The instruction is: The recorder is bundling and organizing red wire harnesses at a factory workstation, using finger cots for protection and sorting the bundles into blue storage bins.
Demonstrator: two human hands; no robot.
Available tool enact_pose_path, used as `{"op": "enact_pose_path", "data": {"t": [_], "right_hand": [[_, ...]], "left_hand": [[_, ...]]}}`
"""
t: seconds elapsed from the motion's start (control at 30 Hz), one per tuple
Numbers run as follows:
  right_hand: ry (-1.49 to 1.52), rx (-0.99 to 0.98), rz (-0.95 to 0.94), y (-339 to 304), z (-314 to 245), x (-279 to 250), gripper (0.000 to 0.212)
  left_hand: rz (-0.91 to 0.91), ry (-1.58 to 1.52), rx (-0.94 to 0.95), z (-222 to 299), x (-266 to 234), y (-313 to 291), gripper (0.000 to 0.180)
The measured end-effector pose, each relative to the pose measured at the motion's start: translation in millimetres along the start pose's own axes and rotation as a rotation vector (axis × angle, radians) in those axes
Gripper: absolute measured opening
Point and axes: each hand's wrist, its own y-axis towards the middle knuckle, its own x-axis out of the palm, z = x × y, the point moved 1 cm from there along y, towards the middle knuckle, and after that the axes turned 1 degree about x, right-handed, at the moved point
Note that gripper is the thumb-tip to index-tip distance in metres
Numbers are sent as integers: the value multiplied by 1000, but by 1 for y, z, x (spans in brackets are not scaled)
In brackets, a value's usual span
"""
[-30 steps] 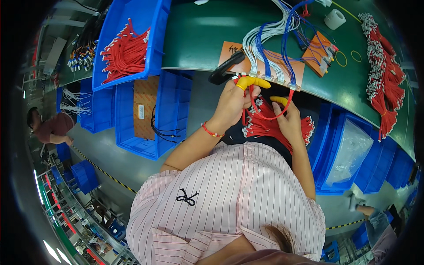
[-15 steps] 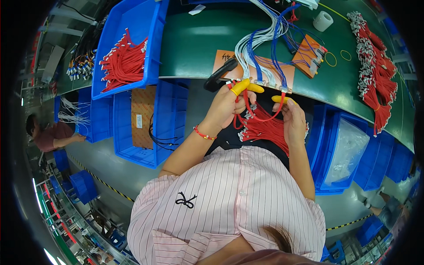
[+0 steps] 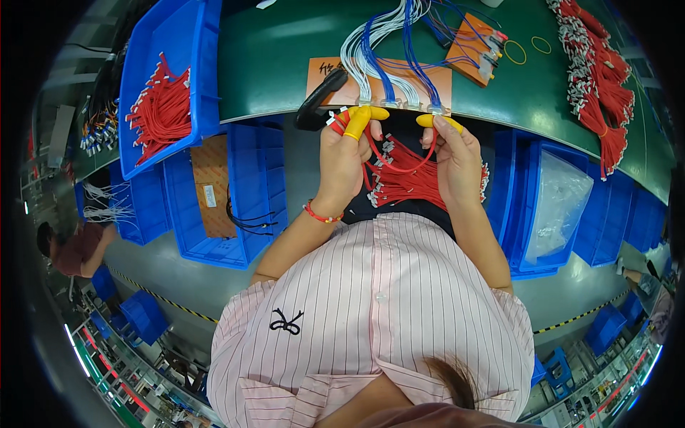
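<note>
My left hand (image 3: 344,153), with yellow finger cots on its fingertips, is closed on a red cable (image 3: 403,170) at the table's front edge. More red cable ends with white connectors stick out beside its fingers. My right hand (image 3: 457,157), also wearing yellow finger cots, pinches the other end of the looped cable just below a connector of blue wires (image 3: 436,110). White wires (image 3: 364,84) run down to another connector above my left fingertips. Whether the cable ends are seated is hidden by my fingers. A pile of red cables (image 3: 407,187) lies on my lap below.
An orange board (image 3: 321,73) lies under the wires, with a black handle-shaped object (image 3: 321,98) at its left. A smaller orange block (image 3: 467,53) sits behind. Blue bins (image 3: 207,78) flank me, one holding red cables. Bundled red cables (image 3: 606,100) lie at the right.
The view has shifted, so the table appears higher and further left. My right fingers have closed in nearer to the blue-wire connector. My left hand still grips red cable by the board edge.
</note>
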Motion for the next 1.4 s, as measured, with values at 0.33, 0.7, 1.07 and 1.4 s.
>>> {"op": "enact_pose_path", "data": {"t": [0.33, 0.7, 1.07, 1.4], "right_hand": [[32, 80, -66, 6, -5, -4, 24], [-146, 34, -134, 0, 0, 1, 32], [-21, 72, -135, 4, 2, -2, 30], [-142, 8, -125, 4, 3, -5, 30]], "left_hand": [[-127, -88, -158, 12, -15, 6, 28], [-229, -37, -174, 13, -21, 15, 31], [-112, 25, -30, -3, -13, 6, 31], [-19, 60, -6, -1, -11, -10, 30]]}}
